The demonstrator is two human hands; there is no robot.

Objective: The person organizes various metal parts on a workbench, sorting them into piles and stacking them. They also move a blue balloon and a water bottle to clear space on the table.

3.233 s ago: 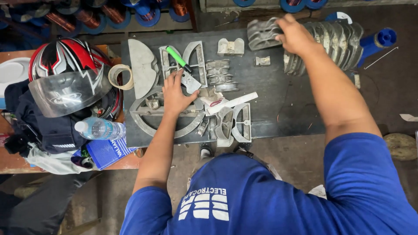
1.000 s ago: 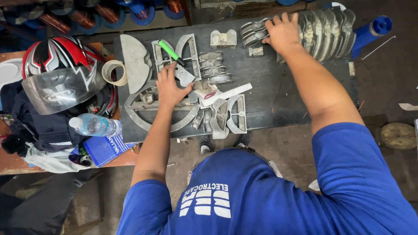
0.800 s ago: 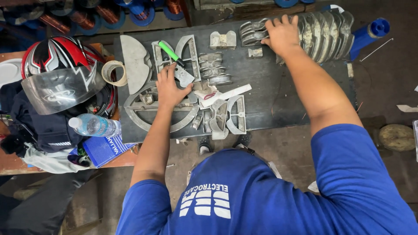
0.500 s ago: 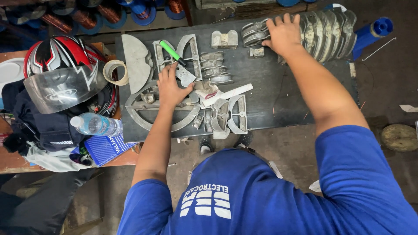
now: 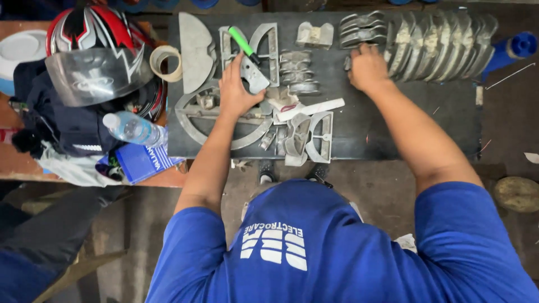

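At the far left a red and black helmet (image 5: pixel 95 53) is seen, with a plastic water bottle (image 5: pixel 132 128) near it and a tape roll (image 5: pixel 165 62) at the edge of the dark worktable (image 5: pixel 404 126). The left hand (image 5: pixel 238 90) is laid flat, fingers spread, on a semicircular metal frame (image 5: pixel 193 126), touching a green-handled tool (image 5: pixel 247 59). Further right, the right hand (image 5: pixel 368 67) is pressed against a row of curved metal castings (image 5: pixel 441 42), fingers curled at its left end; whether one is gripped cannot be told.
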